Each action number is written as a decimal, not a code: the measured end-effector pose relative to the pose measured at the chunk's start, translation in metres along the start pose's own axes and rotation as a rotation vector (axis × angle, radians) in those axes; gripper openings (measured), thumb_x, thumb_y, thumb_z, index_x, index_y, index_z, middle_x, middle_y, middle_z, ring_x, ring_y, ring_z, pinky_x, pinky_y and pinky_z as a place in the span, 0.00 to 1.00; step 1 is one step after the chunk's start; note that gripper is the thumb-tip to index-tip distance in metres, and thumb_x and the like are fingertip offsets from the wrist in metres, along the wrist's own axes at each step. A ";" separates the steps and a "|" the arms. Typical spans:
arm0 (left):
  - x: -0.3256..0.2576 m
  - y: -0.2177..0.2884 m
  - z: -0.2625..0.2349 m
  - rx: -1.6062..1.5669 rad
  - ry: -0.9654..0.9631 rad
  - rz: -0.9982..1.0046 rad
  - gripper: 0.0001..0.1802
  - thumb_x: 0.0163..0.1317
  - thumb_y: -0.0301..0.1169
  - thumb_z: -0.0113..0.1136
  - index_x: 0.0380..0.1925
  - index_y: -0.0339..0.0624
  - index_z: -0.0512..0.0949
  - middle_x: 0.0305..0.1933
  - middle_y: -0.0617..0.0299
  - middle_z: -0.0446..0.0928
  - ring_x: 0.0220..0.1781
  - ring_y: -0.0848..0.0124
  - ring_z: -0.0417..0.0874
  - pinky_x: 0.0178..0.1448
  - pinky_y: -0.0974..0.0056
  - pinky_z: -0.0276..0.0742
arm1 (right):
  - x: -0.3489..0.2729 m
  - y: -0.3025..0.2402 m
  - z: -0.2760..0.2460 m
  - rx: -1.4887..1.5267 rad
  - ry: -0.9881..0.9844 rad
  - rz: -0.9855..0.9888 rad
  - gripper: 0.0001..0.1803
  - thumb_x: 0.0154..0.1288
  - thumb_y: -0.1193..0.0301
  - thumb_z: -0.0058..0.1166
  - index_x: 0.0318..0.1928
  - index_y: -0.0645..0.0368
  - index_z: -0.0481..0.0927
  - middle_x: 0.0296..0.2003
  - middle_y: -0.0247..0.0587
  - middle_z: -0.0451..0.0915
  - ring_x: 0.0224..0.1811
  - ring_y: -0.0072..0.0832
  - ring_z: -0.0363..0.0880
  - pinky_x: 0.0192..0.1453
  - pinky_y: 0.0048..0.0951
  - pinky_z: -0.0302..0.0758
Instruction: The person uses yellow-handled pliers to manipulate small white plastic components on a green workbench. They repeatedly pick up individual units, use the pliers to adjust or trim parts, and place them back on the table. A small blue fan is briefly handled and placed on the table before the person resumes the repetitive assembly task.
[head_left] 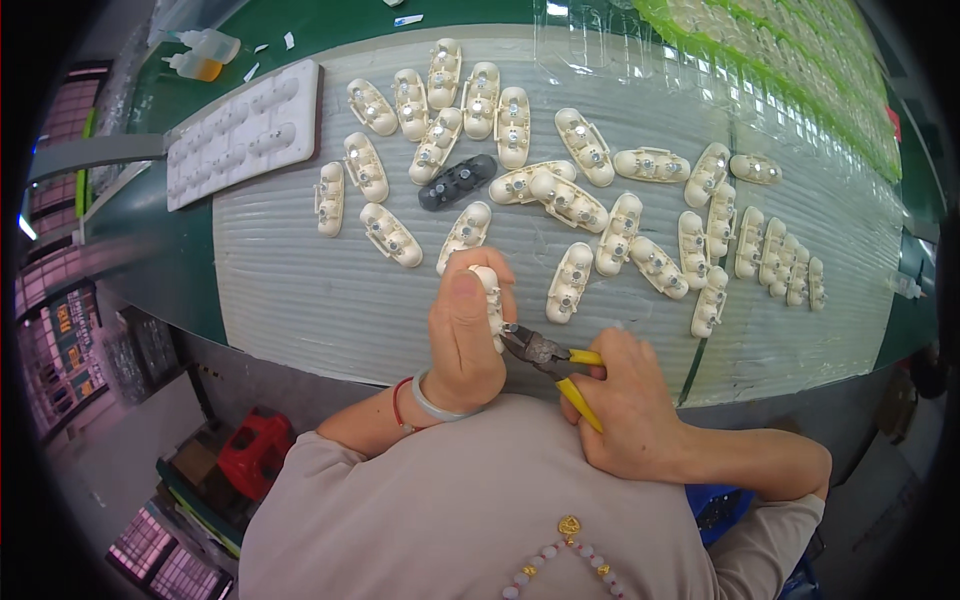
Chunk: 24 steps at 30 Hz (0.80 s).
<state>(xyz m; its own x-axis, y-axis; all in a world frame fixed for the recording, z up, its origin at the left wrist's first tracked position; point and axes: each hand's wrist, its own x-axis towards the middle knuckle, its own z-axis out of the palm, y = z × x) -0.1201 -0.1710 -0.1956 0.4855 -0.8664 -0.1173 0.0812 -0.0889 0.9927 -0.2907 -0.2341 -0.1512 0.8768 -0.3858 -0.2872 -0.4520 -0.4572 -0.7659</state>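
Observation:
My left hand [465, 325] is closed around a cream plastic part [489, 290], an oblong piece with rounded bumps and small metallic spots, held upright near the table's front edge. In my right hand [630, 405] are cutting pliers [545, 352] with yellow handles. Their jaw tips meet the lower side of the held part; whether they bite on it I cannot make out. Beyond my hands lie several similar cream parts [571, 283], spread over the ribbed grey sheet [290, 290]. Among them is one black part [458, 182] of the same shape.
A white moulded tray [245, 135] with rounded bumps stands at the far left, by a grey curved arm [120, 148]. Behind it lie small bottles [196, 67], one holding amber liquid. Clear plastic trays [760, 80] with green edges fill the far right. A red container [255, 452] stands low at left.

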 end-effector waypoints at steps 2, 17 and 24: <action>-0.001 0.000 0.000 -0.013 0.016 -0.016 0.22 0.73 0.41 0.26 0.39 0.38 0.68 0.20 0.65 0.67 0.21 0.81 0.60 0.25 0.74 0.55 | 0.001 0.000 0.000 0.035 -0.004 0.001 0.03 0.45 0.76 0.54 0.23 0.60 0.75 0.31 0.47 0.63 0.37 0.41 0.62 0.36 0.37 0.55; 0.001 0.004 -0.001 -0.059 0.021 -0.036 0.22 0.72 0.43 0.25 0.39 0.39 0.67 0.19 0.65 0.67 0.20 0.82 0.60 0.26 0.75 0.56 | 0.005 -0.002 -0.019 0.455 -0.330 0.162 0.07 0.48 0.83 0.45 0.26 0.58 0.72 0.34 0.46 0.66 0.37 0.43 0.69 0.39 0.38 0.65; 0.001 0.005 0.000 -0.072 0.046 -0.049 0.23 0.72 0.44 0.24 0.38 0.39 0.67 0.18 0.65 0.67 0.19 0.82 0.60 0.25 0.75 0.57 | 0.002 -0.002 -0.019 0.259 -0.180 0.035 0.12 0.47 0.84 0.46 0.33 0.60 0.75 0.36 0.46 0.66 0.40 0.44 0.68 0.42 0.38 0.65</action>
<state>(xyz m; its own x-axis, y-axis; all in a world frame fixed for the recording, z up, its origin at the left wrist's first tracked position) -0.1193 -0.1720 -0.1904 0.5189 -0.8381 -0.1682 0.1677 -0.0932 0.9814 -0.2913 -0.2497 -0.1392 0.8870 -0.2392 -0.3951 -0.4456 -0.2184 -0.8682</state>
